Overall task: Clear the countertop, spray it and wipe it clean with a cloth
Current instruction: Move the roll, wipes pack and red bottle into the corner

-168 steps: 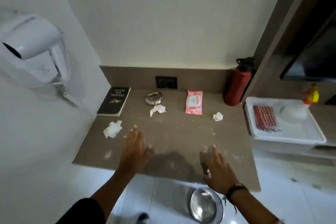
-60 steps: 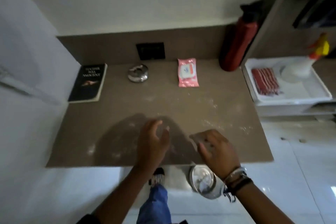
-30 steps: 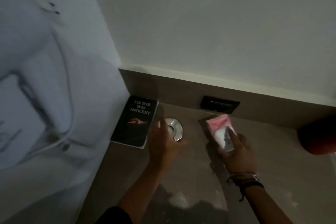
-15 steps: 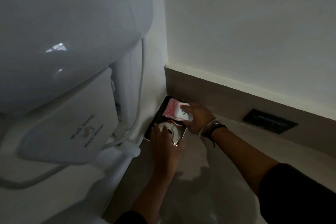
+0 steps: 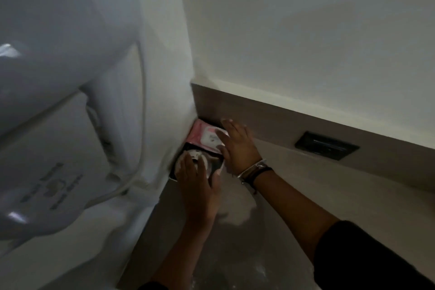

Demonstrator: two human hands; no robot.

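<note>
One head-worn view, tilted down toward 11 o'clock, sits close against the brown stone desk (image 5: 294,195) corner and the blurred white wall-mounted hairdryer (image 5: 58,77).

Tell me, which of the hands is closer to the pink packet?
Right. The right hand lies flat against the pink packet; the left hand is below it, on the round silver thing.

countertop (image 5: 294,195): brown, white dust | book (image 5: 217,165) in far-left corner
</note>
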